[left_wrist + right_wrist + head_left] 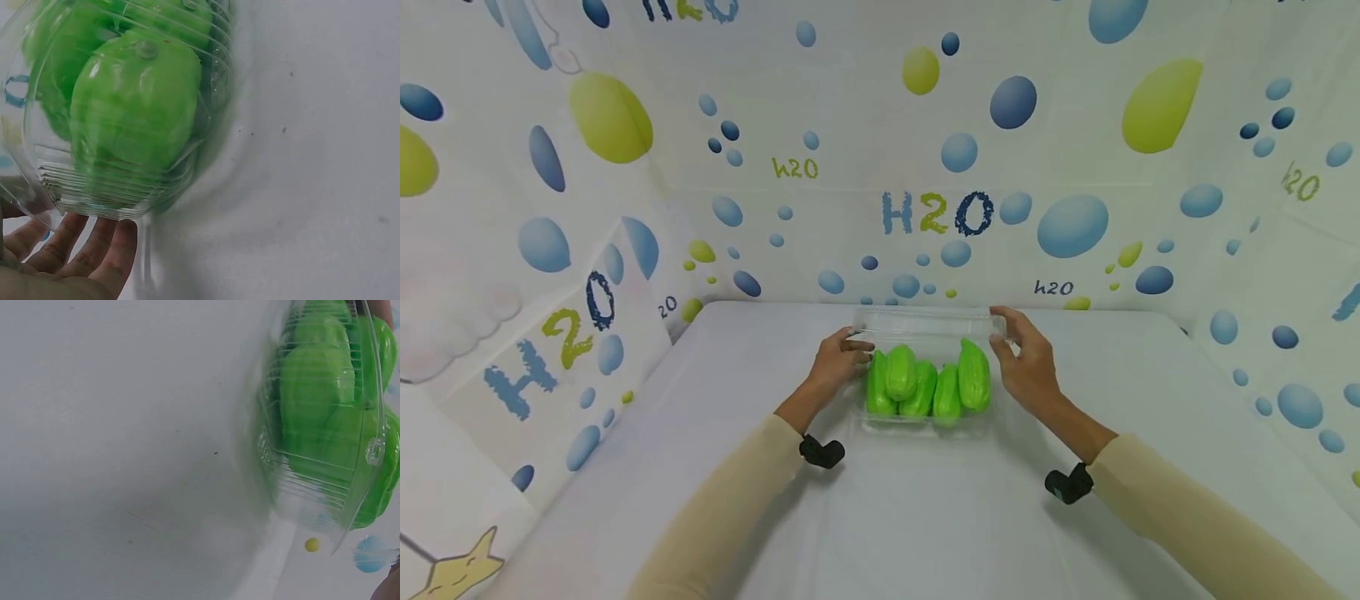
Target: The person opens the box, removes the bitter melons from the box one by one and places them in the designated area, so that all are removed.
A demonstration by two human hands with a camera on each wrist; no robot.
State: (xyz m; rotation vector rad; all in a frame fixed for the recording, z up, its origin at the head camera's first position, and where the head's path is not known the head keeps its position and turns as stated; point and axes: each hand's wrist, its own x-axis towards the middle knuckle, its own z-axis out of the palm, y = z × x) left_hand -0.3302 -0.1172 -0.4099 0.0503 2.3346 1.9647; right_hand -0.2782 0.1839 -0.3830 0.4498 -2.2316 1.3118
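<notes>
A clear plastic clamshell container (895, 423) stands on the table with several glossy green, elongated vegetables (973, 379) inside. Its hinged lid (925, 322) is raised along the back. At the left end, my left hand (841, 360) holds the container by its rear corner. The left wrist view shows those fingers (103, 253) against the ribbed end wall, with the thumb partly hidden behind clear plastic. My right hand (1030, 362) pinches the lid's right corner between thumb and forefinger. Only a sliver of that hand enters the right wrist view, beside the container's ribbed wall (312, 481).
A white cloth covers the table (910, 517). Close behind the container rises a backdrop (850, 108) printed with blue and green drops, and it continues along both sides. Small black cameras (822, 452) are strapped at both wrists.
</notes>
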